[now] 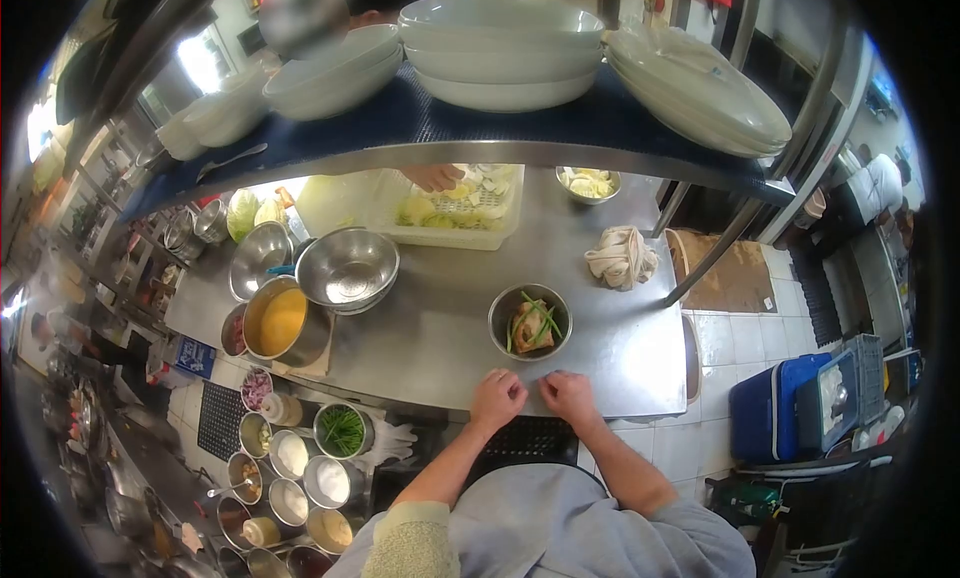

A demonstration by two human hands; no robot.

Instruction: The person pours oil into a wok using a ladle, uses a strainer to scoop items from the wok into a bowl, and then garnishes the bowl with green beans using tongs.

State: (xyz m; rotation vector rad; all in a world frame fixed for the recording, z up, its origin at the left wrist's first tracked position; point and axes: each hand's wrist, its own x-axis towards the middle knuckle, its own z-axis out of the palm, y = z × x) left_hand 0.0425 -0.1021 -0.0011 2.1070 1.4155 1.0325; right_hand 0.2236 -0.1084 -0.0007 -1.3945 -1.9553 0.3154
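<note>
A small steel bowl (497, 323) stands on the steel table (430, 323), holding browned food topped with long green stalks (540, 320). Just below it, at the table's front edge, are both of my hands, a small gap apart. My left hand (498, 398) has its fingers curled in, on the left side of the bowl's base line. My right hand (568, 394) is likewise closed, slightly to the right. Neither hand touches the bowl. Whether anything small is inside the curled fingers is hidden.
Large steel bowls (348, 268) and a pot of orange liquid (277, 320) stand left. A crumpled cloth (622, 258) lies right. Another person's hand (433, 178) reaches over a tray of sliced vegetables (460, 240). A shelf edge (450, 150) with white dishes (505, 88) crosses above.
</note>
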